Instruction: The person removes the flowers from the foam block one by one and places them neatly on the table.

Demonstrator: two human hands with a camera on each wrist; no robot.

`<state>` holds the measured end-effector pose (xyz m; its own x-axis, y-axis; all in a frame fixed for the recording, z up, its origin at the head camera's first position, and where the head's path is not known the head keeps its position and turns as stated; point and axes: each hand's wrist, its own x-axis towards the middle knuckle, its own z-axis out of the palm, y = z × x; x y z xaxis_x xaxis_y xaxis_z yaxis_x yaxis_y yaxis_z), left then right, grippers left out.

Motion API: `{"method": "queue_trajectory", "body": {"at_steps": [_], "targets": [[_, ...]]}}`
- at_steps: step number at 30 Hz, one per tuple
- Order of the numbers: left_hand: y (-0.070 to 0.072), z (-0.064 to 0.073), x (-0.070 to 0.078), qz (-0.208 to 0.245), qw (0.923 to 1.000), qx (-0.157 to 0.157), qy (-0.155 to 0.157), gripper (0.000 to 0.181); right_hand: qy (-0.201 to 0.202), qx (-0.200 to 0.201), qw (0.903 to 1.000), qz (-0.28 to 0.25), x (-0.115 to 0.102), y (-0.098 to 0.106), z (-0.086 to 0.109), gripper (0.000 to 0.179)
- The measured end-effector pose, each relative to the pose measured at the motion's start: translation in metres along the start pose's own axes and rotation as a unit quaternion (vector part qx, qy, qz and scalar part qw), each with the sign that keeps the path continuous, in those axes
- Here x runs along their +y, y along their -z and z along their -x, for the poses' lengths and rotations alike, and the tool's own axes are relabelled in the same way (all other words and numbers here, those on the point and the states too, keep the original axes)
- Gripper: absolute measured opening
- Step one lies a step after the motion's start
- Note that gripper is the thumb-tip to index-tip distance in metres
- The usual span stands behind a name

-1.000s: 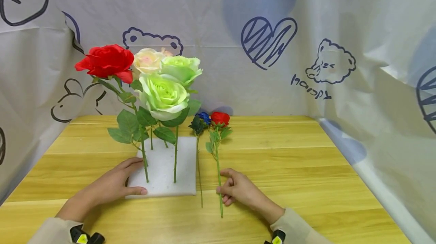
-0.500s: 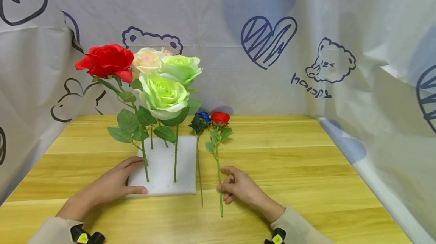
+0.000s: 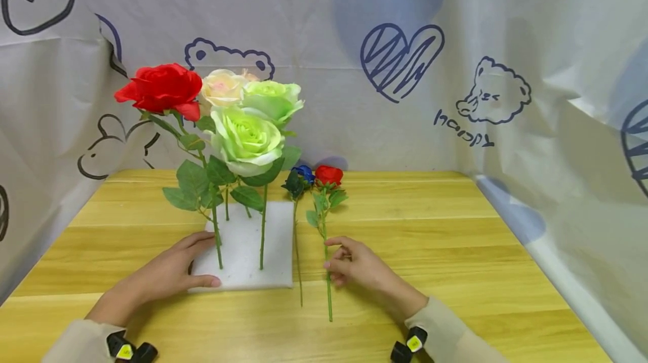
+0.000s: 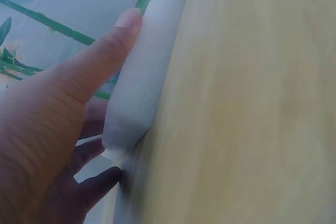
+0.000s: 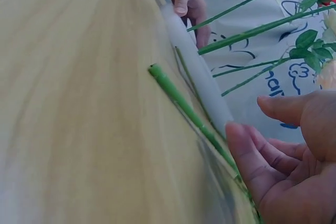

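My left hand [image 3: 177,270] holds the left side of a white foam block [image 3: 278,245]; its thumb lies along the front edge in the left wrist view. Artificial roses stand upright in the block: a large red rose [image 3: 161,88], a cream rose [image 3: 221,88] and two pale green roses [image 3: 248,140]. Right of the block, a smaller red rose [image 3: 328,175] lies on the table. My right hand [image 3: 361,264] is at its green stem [image 5: 184,100]; in the right wrist view thumb and forefinger are apart, with the stem passing below the fingers.
A blue rose [image 3: 304,174] with a thin dark stem lies between the block and the small red rose. The wooden table [image 3: 430,228] ends at a white curtain [image 3: 314,115] with drawn hearts and bears, hanging behind and along the sides.
My right hand has moved slightly up along the small red rose's stem, toward the flower head. The left hand stays at the foam block, and the roses keep their places.
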<state>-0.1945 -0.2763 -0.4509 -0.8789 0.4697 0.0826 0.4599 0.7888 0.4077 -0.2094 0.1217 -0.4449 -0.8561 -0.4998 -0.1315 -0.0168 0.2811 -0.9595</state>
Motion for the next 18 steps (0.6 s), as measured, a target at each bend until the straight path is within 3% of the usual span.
{"method": "queue_trajectory", "body": {"at_steps": [8,15,18], "targets": [[0.001,0.0,0.0,0.001,1.0,0.0,0.002,0.094,0.041,-0.011,0.9981,0.044,-0.011,-0.005,-0.008,0.046],[0.0,0.0,-0.002,0.0,1.0,0.001,-0.001,0.094,0.086,-0.002,0.989,0.12,-0.02,-0.018,-0.017,0.039],[-0.001,0.0,-0.003,0.001,1.0,0.001,0.003,0.095,0.095,-0.003,0.9876,0.125,-0.024,-0.025,-0.022,0.038]]}}
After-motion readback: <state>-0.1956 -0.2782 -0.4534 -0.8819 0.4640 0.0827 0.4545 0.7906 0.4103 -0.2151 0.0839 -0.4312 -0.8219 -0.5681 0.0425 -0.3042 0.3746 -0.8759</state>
